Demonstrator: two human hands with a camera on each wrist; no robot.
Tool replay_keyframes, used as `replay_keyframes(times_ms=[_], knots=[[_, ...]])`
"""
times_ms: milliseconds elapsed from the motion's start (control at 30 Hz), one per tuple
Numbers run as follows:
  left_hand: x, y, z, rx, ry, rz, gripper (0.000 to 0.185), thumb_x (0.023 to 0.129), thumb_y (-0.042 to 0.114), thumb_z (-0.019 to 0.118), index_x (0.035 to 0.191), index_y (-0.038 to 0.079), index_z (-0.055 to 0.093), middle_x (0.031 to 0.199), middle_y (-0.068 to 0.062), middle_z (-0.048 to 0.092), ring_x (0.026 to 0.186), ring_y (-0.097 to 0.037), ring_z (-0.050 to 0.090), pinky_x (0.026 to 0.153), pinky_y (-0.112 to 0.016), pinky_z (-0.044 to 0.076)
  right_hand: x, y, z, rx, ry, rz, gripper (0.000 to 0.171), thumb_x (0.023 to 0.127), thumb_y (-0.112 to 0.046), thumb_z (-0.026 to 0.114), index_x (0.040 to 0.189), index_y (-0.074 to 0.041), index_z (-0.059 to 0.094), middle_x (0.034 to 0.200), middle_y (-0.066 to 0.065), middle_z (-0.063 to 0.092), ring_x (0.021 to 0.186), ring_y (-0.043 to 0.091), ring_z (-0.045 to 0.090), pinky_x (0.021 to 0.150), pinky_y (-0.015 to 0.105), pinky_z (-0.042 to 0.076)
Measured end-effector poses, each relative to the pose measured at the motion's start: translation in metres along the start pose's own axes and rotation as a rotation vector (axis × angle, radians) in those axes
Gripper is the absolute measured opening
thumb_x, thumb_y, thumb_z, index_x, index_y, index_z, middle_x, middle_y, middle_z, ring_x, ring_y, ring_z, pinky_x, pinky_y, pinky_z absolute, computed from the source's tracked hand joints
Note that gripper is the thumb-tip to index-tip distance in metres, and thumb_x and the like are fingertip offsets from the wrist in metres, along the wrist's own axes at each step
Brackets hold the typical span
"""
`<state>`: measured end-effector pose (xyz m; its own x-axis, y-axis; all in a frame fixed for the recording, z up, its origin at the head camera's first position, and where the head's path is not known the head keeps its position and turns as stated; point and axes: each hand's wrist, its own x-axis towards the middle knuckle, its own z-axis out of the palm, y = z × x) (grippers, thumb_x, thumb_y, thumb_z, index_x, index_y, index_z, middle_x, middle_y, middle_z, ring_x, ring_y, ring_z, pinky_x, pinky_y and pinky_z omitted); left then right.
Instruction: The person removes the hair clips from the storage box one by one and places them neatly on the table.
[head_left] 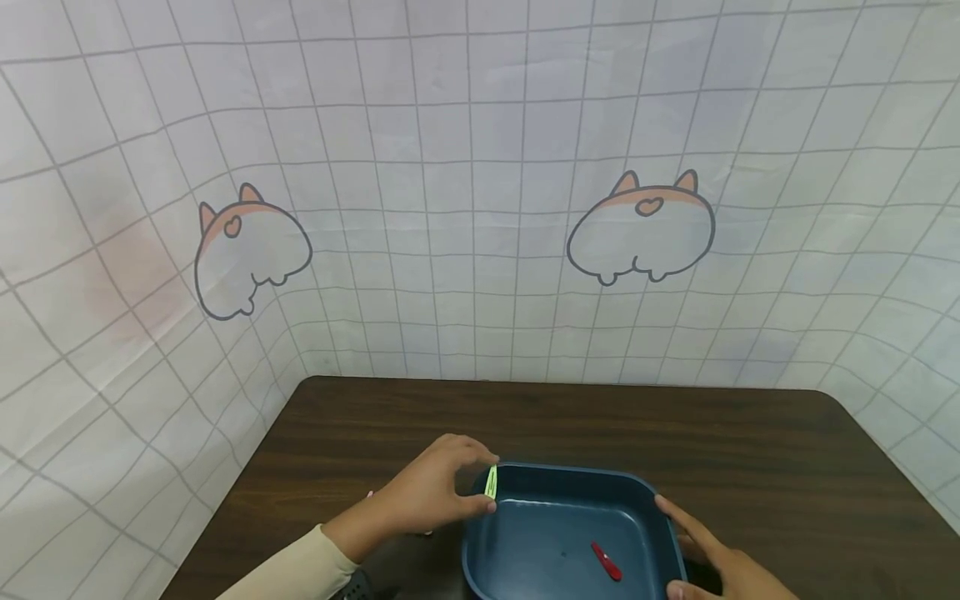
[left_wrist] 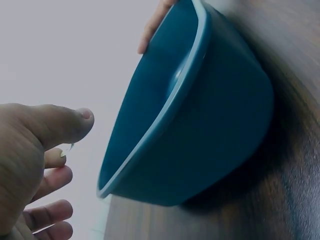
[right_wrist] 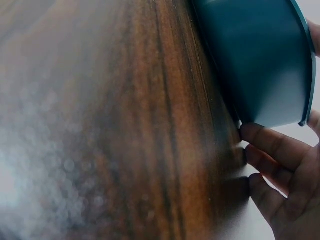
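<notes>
Left hand (head_left: 431, 492) pinches green clip (head_left: 491, 482) right over tub's (head_left: 570, 475) far-left rim, lined up above inside. Right hand (head_left: 716, 554), fingers relaxed, braces tub's right wall. Red clip (head_left: 606, 562) lies inside, table (head_left: 750, 450) underneath.

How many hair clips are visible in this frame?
2. A green clip is pinched by the left hand at the blue basin's rim; a red clip lies inside the basin. More may be hidden behind the left hand.
</notes>
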<state>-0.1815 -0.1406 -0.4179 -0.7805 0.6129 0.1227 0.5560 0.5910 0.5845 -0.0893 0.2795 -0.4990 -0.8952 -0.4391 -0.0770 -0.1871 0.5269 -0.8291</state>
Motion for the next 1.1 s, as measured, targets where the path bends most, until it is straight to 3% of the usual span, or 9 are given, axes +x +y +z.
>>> replay_keyframes(times_ms=[467, 700, 1100], knots=[[-0.009, -0.019, -0.013, 0.003, 0.063, -0.008, 0.05, 0.088, 0.036, 0.083, 0.132, 0.017, 0.068, 0.132, 0.006, 0.059, 0.13, -0.023, 0.048, 0.104, -0.051, 0.045, 0.002, -0.001, -0.003, 0.019, 0.001, -0.002, 0.085, 0.103, -0.025, 0.061, 0.165, -0.021, 0.003, 0.144, 0.04, 0.044, 0.119, 0.064, 0.051, 0.068, 0.051, 0.061], [-0.018, -0.026, -0.023, -0.017, 0.062, -0.039, 0.05, 0.089, 0.038, 0.082, 0.132, 0.018, 0.068, 0.134, 0.003, 0.057, 0.132, -0.029, 0.046, 0.103, -0.056, 0.044, 0.001, -0.001, -0.004, -0.015, 0.0, -0.037, 0.086, 0.103, -0.023, 0.062, 0.165, -0.021, 0.002, 0.146, 0.039, 0.042, 0.119, 0.062, 0.053, 0.067, 0.051, 0.061], [-0.03, -0.049, -0.034, -0.016, 0.027, -0.033, 0.048, 0.089, 0.039, 0.082, 0.129, 0.017, 0.069, 0.13, 0.004, 0.058, 0.129, -0.03, 0.049, 0.102, -0.058, 0.044, 0.0, -0.001, 0.0, -0.012, 0.014, -0.043, 0.087, 0.102, -0.023, 0.062, 0.165, -0.021, 0.003, 0.146, 0.039, 0.043, 0.119, 0.061, 0.053, 0.069, 0.051, 0.061]])
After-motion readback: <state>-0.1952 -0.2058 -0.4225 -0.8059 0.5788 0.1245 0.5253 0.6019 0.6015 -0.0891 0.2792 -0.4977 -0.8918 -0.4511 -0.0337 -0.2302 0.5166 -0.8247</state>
